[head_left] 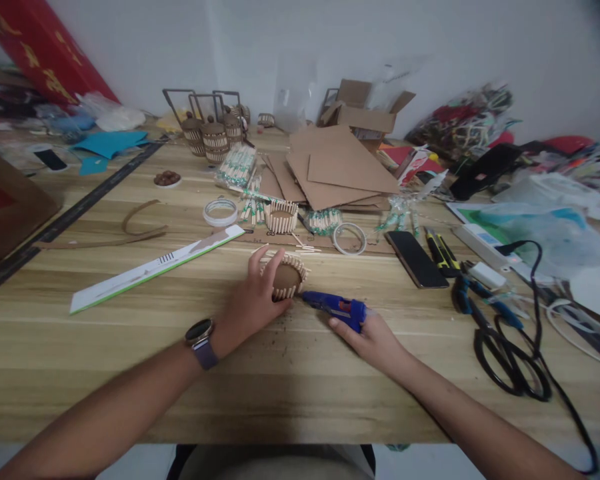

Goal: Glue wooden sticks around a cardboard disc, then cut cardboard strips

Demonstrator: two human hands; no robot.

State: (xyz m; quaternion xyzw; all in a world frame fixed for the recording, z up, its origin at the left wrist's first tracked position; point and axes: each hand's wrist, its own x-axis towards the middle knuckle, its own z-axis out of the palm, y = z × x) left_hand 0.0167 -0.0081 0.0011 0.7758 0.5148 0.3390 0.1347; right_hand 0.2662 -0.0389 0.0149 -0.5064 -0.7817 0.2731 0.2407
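My left hand (253,300) is wrapped round a small basket (287,275) made of wooden sticks set around a cardboard oval, tipped on its side on the wooden table (130,347). My right hand (373,337) grips a blue glue gun (336,306) lying low over the table, its nozzle pointing left and touching the basket's lower right edge. A watch sits on my left wrist.
Behind the basket lie a second stick basket (281,217), two tape rolls (220,212), stick bundles, cardboard sheets (337,167) and a long ruler (155,268). To the right are a phone (416,259), a utility knife, pliers, black scissors (510,357) and a black cable.
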